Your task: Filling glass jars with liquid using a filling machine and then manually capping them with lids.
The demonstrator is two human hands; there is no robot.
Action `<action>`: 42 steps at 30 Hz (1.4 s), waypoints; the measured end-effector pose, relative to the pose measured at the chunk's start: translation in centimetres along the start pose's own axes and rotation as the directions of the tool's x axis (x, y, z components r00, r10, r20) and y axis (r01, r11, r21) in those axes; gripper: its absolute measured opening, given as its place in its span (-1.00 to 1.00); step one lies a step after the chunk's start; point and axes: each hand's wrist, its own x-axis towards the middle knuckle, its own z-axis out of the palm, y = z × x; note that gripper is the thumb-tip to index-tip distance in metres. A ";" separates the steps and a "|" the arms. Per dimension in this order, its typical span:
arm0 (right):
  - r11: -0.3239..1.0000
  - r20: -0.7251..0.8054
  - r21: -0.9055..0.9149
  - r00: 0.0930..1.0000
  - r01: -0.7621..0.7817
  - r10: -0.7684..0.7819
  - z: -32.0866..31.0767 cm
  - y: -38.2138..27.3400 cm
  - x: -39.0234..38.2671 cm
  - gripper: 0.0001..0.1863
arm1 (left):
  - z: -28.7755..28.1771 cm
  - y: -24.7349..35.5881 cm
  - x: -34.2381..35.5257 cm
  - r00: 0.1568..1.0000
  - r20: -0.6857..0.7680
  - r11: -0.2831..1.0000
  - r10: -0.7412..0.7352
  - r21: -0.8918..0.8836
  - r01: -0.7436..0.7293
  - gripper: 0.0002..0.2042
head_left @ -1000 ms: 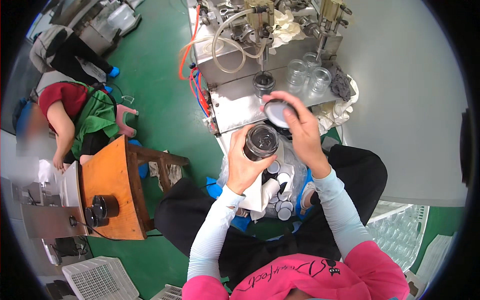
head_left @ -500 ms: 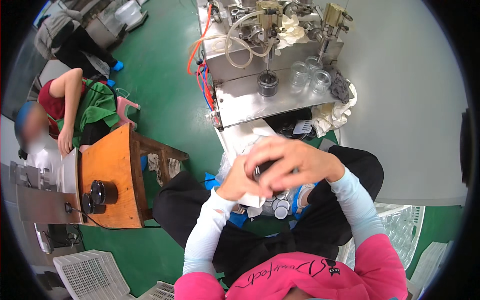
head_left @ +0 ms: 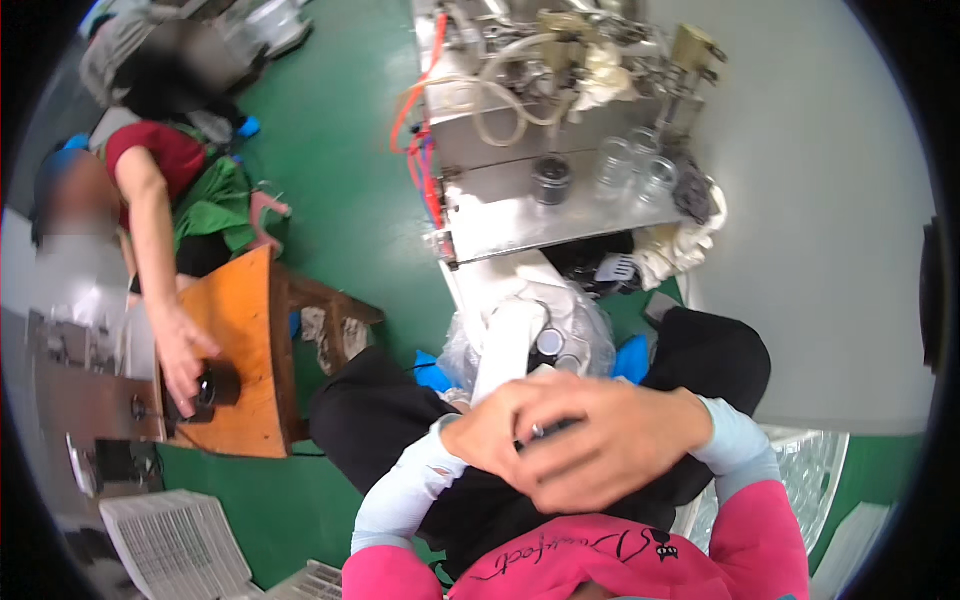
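Just in front of our pink top (head_left: 590, 550), we had one dark jar (head_left: 538, 431) between both hands, mostly hidden, with only a shiny sliver showing; we took this held jar as our landmark. Our left hand (head_left: 497, 437) wrapped its left side, fingers curled around it and clamped on it. Our right hand (head_left: 610, 450) lay over it from the right, fingers bent close together and clamped on it. Our knees, in black trousers (head_left: 375, 415), spread left and right of the held jar.

Right of the held jar we saw a crate (head_left: 805, 480) of clear glass. Beyond the held jar, a clear plastic bag (head_left: 465, 345) held white lids (head_left: 550, 342).

Left of the held jar stood a wooden stool (head_left: 240, 310), where a co-worker's hand (head_left: 183, 365) touched a dark lidded jar (head_left: 220, 385).

Farther beyond the held jar, we saw a steel counter (head_left: 500, 225) with a dark-filled jar (head_left: 551, 182), and empty glass jars (head_left: 657, 180) grouped to its right. Behind these rose a blurred filling machine (head_left: 560, 45) with looping hoses (head_left: 480, 110).
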 end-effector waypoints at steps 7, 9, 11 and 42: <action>0.997 0.026 0.074 0.999 0.026 -0.028 0.4 -2.1 0.5 -0.83 | 2.6 0.8 -0.1 0.966 0.201 0.967 0.161 -0.227 -0.114 -0.41; 0.998 0.022 0.064 1.000 -0.007 0.005 0.3 -2.0 1.2 -0.85 | 1.5 0.7 -1.2 0.997 -0.025 0.975 0.073 -0.208 -0.077 -0.36; 0.964 -0.056 0.102 0.966 -0.247 0.254 -0.7 -0.8 1.7 -0.78 | 0.8 2.3 -1.3 0.942 -0.095 0.890 -0.323 -0.368 0.268 -0.37; 0.098 -0.701 -0.318 0.304 -0.943 0.645 -9.0 22.2 -14.9 -0.78 | -15.6 -6.6 4.5 0.795 -0.553 0.388 0.249 0.809 0.441 -0.34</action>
